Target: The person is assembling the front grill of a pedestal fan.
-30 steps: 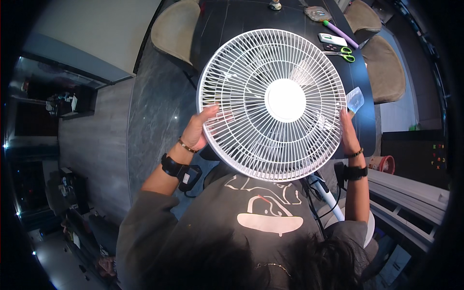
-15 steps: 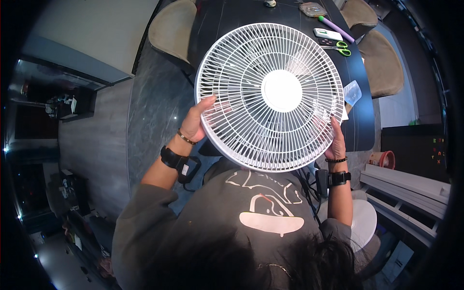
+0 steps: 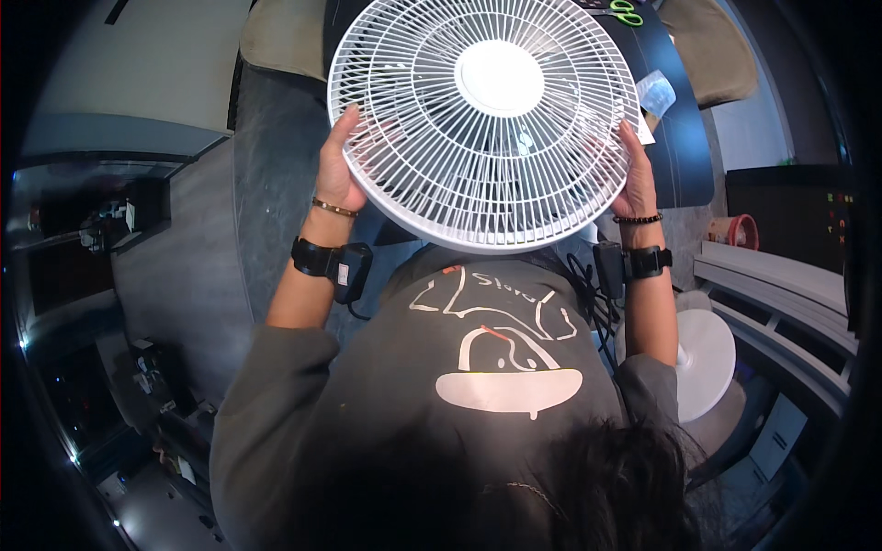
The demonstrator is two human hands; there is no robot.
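Head camera looks down on both my hands gripping a round white fan guard (image 3: pixel 484 119), held up in front of my chest above the dark table (image 3: pixel 684 147). Left hand (image 3: pixel 338 179) clasps its left rim, right hand (image 3: pixel 636 179) clasps the right rim, set wide apart. Green scissors (image 3: pixel 625 11) lie on the table beyond, and a white round fan base (image 3: pixel 706 363) stands by my right elbow

Grey sweatshirt (image 3: pixel 496 367), black wristbands (image 3: pixel 312 255)
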